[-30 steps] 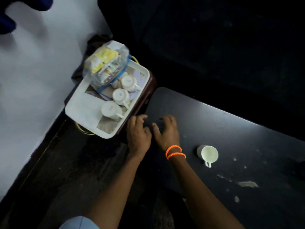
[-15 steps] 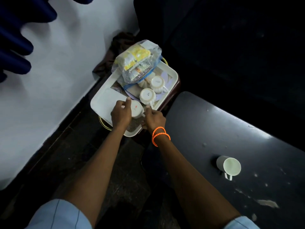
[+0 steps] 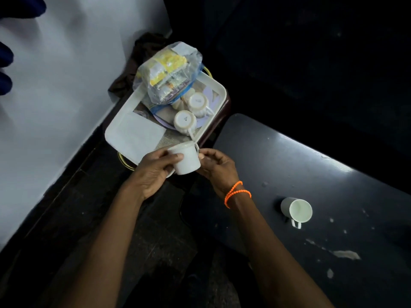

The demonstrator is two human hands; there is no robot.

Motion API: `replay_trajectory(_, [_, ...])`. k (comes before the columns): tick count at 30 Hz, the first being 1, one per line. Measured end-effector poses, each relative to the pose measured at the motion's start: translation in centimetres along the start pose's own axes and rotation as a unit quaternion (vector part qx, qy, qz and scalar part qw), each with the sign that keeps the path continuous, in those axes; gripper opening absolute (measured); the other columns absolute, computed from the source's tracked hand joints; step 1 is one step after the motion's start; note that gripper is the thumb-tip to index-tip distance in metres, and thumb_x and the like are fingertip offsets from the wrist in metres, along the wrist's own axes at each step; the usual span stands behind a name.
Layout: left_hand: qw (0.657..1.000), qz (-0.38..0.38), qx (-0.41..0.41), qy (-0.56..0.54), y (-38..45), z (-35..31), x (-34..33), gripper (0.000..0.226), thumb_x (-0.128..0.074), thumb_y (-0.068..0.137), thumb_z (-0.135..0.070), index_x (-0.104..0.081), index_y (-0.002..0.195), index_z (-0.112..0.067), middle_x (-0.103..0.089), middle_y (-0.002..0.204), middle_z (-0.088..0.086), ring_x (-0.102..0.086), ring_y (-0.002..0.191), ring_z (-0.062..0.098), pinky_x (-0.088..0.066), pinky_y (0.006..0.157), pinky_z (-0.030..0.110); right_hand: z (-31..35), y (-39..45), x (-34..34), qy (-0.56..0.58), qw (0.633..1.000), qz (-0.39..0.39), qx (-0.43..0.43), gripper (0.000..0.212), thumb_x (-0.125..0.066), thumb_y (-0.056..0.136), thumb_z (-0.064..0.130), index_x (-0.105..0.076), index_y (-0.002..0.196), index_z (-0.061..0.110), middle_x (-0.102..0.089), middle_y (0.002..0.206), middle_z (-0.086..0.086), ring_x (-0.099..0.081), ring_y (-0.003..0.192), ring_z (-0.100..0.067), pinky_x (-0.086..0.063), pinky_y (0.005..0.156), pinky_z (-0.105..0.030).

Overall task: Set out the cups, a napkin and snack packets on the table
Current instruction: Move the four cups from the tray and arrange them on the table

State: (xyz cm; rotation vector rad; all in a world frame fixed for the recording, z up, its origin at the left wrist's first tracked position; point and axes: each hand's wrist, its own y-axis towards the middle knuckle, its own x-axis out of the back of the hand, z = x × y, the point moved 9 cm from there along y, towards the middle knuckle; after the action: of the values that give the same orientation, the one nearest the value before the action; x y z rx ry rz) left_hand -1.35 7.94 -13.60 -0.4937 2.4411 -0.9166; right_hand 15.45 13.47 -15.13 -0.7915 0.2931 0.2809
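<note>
A cup (image 3: 185, 160), half a second ago upside down on the tray (image 3: 133, 134), is now lifted clear, gripped round its body by the left hand (image 3: 153, 172) and pinched at the handle by the right hand (image 3: 216, 166). One cup (image 3: 297, 210) is already set on the table (image 3: 311, 174); two are left upturned by the snack bag (image 3: 168, 72).

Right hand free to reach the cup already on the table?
Probably not yet. The right hand pinches the handle of the held cup, which the left hand also grips. The path to the table cup looks unobstructed once it lets go.
</note>
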Motion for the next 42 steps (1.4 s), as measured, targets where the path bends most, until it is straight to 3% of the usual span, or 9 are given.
replay_trajectory(4, [0.984,0.042,-0.043,0.167,0.2,1.2,-5.3,0.062,-0.088,0.068,0.005,-0.074,0.124,-0.015,-0.078,0.122,0.008,-0.071,0.117,0.021,-0.057,0.102,0.040,0.7,-1.1,5.1,-0.066,0.998,-0.015,0.018,0.021,-0.062,0.096,-0.007,-0.075,0.098,0.008,-0.079,0.092,-0.005,-0.074,0.085,-0.017,-0.063,0.085,-0.036])
replay_trajectory(10, [0.937,0.047,-0.096,0.333,0.7,7.3,-13.5,0.069,-0.093,0.049,-0.021,-0.068,0.113,-0.027,-0.076,0.113,-0.003,-0.072,0.104,0.014,-0.058,0.088,0.029,2.3,-2.5,15.8,-0.198,0.968,-0.149,0.024,0.029,-0.063,0.086,-0.016,-0.079,0.100,0.003,-0.077,0.104,-0.014,-0.072,0.093,-0.022,-0.057,0.096,-0.039])
replay_trajectory(15, [0.899,0.008,-0.132,0.417,1.1,14.9,-18.3,0.071,-0.099,0.050,-0.014,-0.060,0.109,-0.021,-0.068,0.112,-0.004,-0.065,0.100,0.017,-0.053,0.081,0.031,2.8,-3.5,23.1,-0.388,0.892,-0.229,-0.001,0.019,-0.074,0.083,0.006,-0.086,0.091,0.019,-0.083,0.092,-0.002,-0.071,0.073,-0.007,-0.058,0.077,-0.028])
replay_trajectory(20, [0.895,-0.022,-0.168,0.413,1.3,19.3,-21.5,0.065,-0.098,0.053,-0.016,-0.060,0.106,-0.017,-0.061,0.109,-0.002,-0.062,0.098,0.019,-0.047,0.075,0.027,3.4,-3.7,26.0,-0.553,0.805,-0.214,-0.011,0.035,-0.063,0.082,0.001,-0.084,0.101,0.022,-0.082,0.101,-0.005,-0.075,0.096,-0.029,-0.060,0.089,-0.040])
replay_trajectory(24, [0.885,-0.031,-0.201,0.419,0.9,20.2,-23.0,0.062,-0.096,0.058,-0.022,-0.059,0.108,-0.016,-0.055,0.106,-0.007,-0.059,0.098,0.017,-0.040,0.073,0.021,3.9,-4.2,27.5,-0.616,0.756,-0.221,-0.006,0.042,-0.058,0.081,0.005,-0.083,0.105,0.028,-0.082,0.104,-0.001,-0.072,0.100,-0.029,-0.051,0.100,-0.039])
replay_trajectory(31, [0.866,-0.042,-0.229,0.442,0.6,20.3,-24.1,0.063,-0.095,0.061,-0.024,-0.058,0.111,-0.016,-0.058,0.109,-0.001,-0.059,0.103,0.021,-0.048,0.081,0.032,4.2,-4.9,28.8,-0.585,0.771,-0.249,0.022,0.033,-0.056,0.095,0.013,-0.082,0.104,0.032,-0.080,0.108,0.008,-0.069,0.106,-0.023,-0.047,0.103,-0.041])
replay_trajectory(34, [0.862,-0.012,-0.206,0.464,0.5,20.2,-23.9,0.085,-0.096,0.057,-0.023,-0.055,0.131,-0.017,-0.053,0.126,0.001,-0.056,0.120,0.025,-0.051,0.096,0.039,5.3,-5.6,29.4,-0.533,0.793,-0.292,0.049,0.029,-0.058,0.095,0.012,-0.083,0.101,0.025,-0.081,0.105,0.000,-0.072,0.104,-0.028,-0.050,0.103,-0.043])
replay_trajectory(38, [0.858,0.070,-0.153,0.486,0.5,18.9,-21.9,0.116,-0.097,0.056,-0.031,-0.039,0.155,-0.025,-0.037,0.149,-0.005,-0.040,0.142,0.017,-0.041,0.118,0.038,6.9,-5.9,28.7,-0.475,0.818,-0.311,0.091,0.025,-0.063,0.090,0.008,-0.080,0.107,0.013,-0.080,0.107,-0.013,-0.073,0.102,-0.037,-0.055,0.098,-0.048])
replay_trajectory(42, [0.878,0.021,-0.181,0.443,0.4,12.4,-16.9,0.098,-0.094,0.061,-0.038,-0.050,0.149,-0.031,-0.043,0.147,-0.009,-0.050,0.134,0.004,-0.048,0.110,0.027,8.0,-4.1,24.0,-0.465,0.832,-0.274,0.128,0.023,-0.065,0.092,0.011,-0.079,0.110,0.011,-0.080,0.105,-0.014,-0.074,0.098,-0.036,-0.058,0.095,-0.045])
